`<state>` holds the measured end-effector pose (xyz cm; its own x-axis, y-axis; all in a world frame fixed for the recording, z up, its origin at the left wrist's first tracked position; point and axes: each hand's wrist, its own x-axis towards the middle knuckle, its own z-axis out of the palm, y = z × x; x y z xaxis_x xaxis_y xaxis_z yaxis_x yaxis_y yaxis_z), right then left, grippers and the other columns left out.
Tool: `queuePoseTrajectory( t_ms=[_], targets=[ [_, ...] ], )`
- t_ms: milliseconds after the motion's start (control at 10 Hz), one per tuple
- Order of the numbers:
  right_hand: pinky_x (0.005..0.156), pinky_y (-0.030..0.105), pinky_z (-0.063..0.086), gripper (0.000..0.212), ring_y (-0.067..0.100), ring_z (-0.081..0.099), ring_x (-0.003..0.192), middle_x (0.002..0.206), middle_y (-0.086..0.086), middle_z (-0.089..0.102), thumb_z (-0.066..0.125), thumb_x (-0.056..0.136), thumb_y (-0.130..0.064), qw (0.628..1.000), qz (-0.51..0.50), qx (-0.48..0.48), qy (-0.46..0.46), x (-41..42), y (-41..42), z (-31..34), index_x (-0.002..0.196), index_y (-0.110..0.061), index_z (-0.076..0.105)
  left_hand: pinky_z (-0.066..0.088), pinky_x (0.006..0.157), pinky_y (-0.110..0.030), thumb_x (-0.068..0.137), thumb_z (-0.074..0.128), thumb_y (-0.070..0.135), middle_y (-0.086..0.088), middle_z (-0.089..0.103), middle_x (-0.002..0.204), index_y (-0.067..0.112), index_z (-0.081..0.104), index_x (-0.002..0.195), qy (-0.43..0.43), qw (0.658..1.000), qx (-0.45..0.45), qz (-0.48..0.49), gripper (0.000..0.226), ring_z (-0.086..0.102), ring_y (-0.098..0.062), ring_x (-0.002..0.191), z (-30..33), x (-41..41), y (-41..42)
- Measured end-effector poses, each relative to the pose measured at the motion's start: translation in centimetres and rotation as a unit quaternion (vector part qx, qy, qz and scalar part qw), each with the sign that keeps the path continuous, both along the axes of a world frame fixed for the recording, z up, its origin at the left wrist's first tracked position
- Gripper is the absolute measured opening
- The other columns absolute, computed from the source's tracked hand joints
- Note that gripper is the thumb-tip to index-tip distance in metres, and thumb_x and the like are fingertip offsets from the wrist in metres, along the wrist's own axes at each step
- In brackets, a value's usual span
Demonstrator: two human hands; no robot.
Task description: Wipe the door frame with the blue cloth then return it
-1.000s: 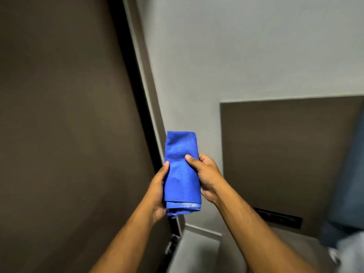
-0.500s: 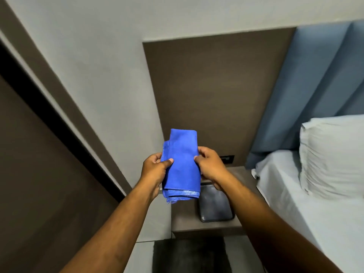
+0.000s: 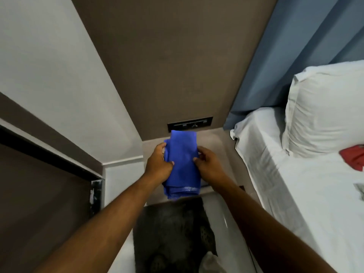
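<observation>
The folded blue cloth [image 3: 182, 164] is held upright between both hands in the middle of the view, above a small bedside shelf [image 3: 216, 143]. My left hand [image 3: 158, 164] grips its left edge, thumb on the front. My right hand [image 3: 209, 166] pinches its right edge. The dark door frame [image 3: 45, 152] runs along the lower left, well away from the cloth. The brown door [image 3: 39, 203] lies below the frame at the left.
A brown wall panel with a black switch plate [image 3: 190, 124] rises behind the shelf. A bed with white sheet [image 3: 295, 184], a pillow [image 3: 325, 109] and a red item [image 3: 353, 156] fills the right. Blue curtain [image 3: 291, 46] hangs behind. A dark mat [image 3: 171, 233] lies on the floor.
The view has swung right and down, from the door frame to the bedside shelf and bed. Both hands keep hold of the folded cloth and have lowered it over the shelf.
</observation>
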<state>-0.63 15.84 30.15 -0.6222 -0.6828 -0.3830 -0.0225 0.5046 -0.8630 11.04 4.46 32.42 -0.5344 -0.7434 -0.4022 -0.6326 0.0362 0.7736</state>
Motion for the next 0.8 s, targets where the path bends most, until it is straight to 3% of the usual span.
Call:
queuePoseTrajectory(
  t_ms=[200,300,400,500,600,700,800],
  targets=[
    [0.097,0.050,0.049,0.048,0.029,0.056,0.112,0.131,0.012,0.053,0.049,0.089,-0.004,0.998,0.032,0.040,-0.044,-4.2,-0.9,-9.8,0.134,-0.019,0.041,0.045,0.076,-0.026,0.083,0.053,-0.004,-0.006,0.044,0.146,0.026,0.032,0.145,-0.059,0.998,0.034,-0.012,0.073,0.052,-0.026,0.115,-10.4,-4.1,-0.3],
    [0.098,0.036,0.043,0.051,0.029,0.052,0.119,0.135,0.012,0.052,0.048,0.088,-0.001,0.997,0.038,0.068,-0.010,-6.1,-1.8,-15.1,0.137,-0.016,0.041,0.045,0.081,-0.023,0.081,0.053,-0.008,-0.007,0.045,0.147,0.022,0.035,0.145,-0.064,0.997,0.041,0.007,0.073,0.049,-0.029,0.125,-15.9,-6.0,-0.7],
    [0.090,0.029,0.039,0.051,0.029,0.053,0.117,0.134,0.012,0.054,0.048,0.089,0.001,0.995,0.043,0.083,0.020,-7.3,-2.5,-19.3,0.137,-0.015,0.042,0.046,0.093,-0.029,0.080,0.055,-0.008,-0.009,0.046,0.147,0.019,0.037,0.145,-0.065,0.997,0.035,0.017,0.072,0.049,-0.030,0.127,-20.4,-7.1,-0.9],
    [0.093,0.031,0.042,0.050,0.030,0.054,0.116,0.132,0.014,0.056,0.048,0.089,0.001,0.993,0.055,0.092,0.053,-8.4,-3.8,-25.3,0.137,-0.012,0.043,0.044,0.105,-0.039,0.081,0.059,-0.006,-0.010,0.045,0.148,0.017,0.036,0.145,-0.074,0.996,0.032,0.027,0.072,0.048,-0.030,0.130,-26.8,-8.4,-1.3],
    [0.102,0.038,0.042,0.053,0.032,0.052,0.121,0.137,0.014,0.053,0.050,0.090,-0.004,0.989,0.085,0.106,0.062,-8.8,-4.0,-27.1,0.141,-0.011,0.038,0.042,0.107,-0.038,0.081,0.062,-0.003,-0.010,0.042,0.150,0.017,0.033,0.147,-0.081,0.996,0.046,0.009,0.075,0.045,-0.030,0.133,-28.6,-8.7,-1.6],
    [0.109,0.039,0.035,0.069,0.032,0.040,0.132,0.149,0.015,0.039,0.059,0.091,-0.024,0.963,0.196,0.166,0.084,-9.1,-3.6,-30.2,0.147,-0.009,0.022,0.038,0.109,-0.034,0.082,0.068,0.009,-0.010,0.038,0.153,0.017,0.027,0.150,-0.123,0.989,0.067,-0.039,0.079,0.042,-0.028,0.136,-31.1,-8.6,-1.2],
    [0.112,0.038,0.029,0.079,0.031,0.032,0.138,0.154,0.015,0.029,0.060,0.090,-0.032,0.954,0.225,0.192,0.056,-8.8,-3.0,-30.5,0.148,-0.006,0.015,0.033,0.111,-0.031,0.082,0.070,0.019,-0.009,0.034,0.155,0.017,0.025,0.151,-0.152,0.983,0.067,-0.074,0.082,0.037,-0.026,0.139,-30.8,-7.6,-0.4]
  ],
)
